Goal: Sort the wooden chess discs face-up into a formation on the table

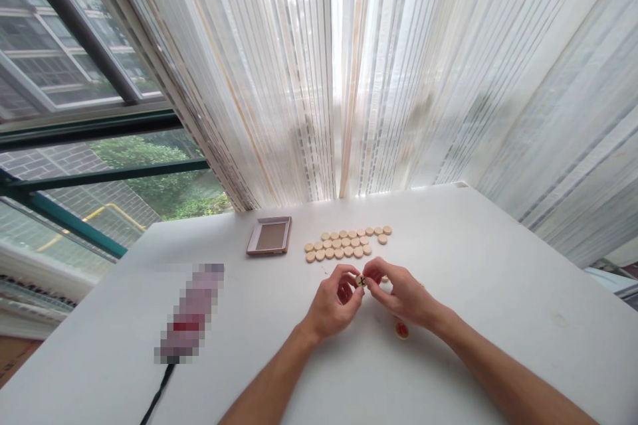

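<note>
Between both hands is a round wooden Chinese chess piece (361, 281) with a black character facing me. My left hand (336, 300) pinches its left side with thumb and forefinger. From the right, my right hand (399, 289) grips the same piece with its fingertips. Just beyond my hands, several pale wooden chess pieces (339, 253) lie in rows with no characters showing. One such piece (382, 239) sits apart below the right end of the back row. Below my right wrist rests a chess piece with a red character (401, 329). Another piece is partly hidden behind my right fingers.
A shallow square box or lid (269, 254) stands left of the rows on the white table (259, 319). Farther left lies a pixelated pinkish item (192, 312) with a black cord (160, 388). Sheer striped curtains (349, 80) hang along the table's far edge, beside a window.
</note>
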Demonstrator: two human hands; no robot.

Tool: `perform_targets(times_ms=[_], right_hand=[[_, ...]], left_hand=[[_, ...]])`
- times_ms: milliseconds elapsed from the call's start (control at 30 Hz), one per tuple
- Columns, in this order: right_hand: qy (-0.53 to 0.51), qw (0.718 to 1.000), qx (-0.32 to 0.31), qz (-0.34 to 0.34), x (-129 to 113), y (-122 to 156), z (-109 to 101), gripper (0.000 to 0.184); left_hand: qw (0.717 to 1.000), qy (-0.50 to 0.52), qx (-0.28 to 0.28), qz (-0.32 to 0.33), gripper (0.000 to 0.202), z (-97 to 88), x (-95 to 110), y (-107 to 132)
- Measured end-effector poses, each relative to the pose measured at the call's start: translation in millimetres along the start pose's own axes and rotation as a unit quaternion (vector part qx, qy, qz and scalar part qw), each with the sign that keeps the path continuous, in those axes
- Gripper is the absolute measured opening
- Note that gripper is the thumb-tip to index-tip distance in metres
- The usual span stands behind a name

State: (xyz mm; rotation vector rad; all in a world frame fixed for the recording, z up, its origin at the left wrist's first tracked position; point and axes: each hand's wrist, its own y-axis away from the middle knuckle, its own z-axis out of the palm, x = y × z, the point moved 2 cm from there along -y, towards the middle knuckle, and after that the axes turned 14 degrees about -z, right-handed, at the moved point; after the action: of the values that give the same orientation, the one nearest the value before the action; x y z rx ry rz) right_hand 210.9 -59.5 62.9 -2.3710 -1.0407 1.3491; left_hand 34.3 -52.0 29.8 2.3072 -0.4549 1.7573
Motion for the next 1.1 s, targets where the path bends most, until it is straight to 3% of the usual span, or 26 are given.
perform_targets(times_ms=[500,1100], right_hand=[[0.001,1.0,-0.011,-0.022,3.8,3.0,5.6,0.011],[0.009,1.0,-0.005,0.002,1.4,-0.6,2.9,0.005]], left_hand=[[0.999,0.039,0.006,-0.03,0.026,-0.9,-4.3,-3.1],[1.0,-0.003,-0.014,0.01,0.026,1.2,-3.5,-1.0]])
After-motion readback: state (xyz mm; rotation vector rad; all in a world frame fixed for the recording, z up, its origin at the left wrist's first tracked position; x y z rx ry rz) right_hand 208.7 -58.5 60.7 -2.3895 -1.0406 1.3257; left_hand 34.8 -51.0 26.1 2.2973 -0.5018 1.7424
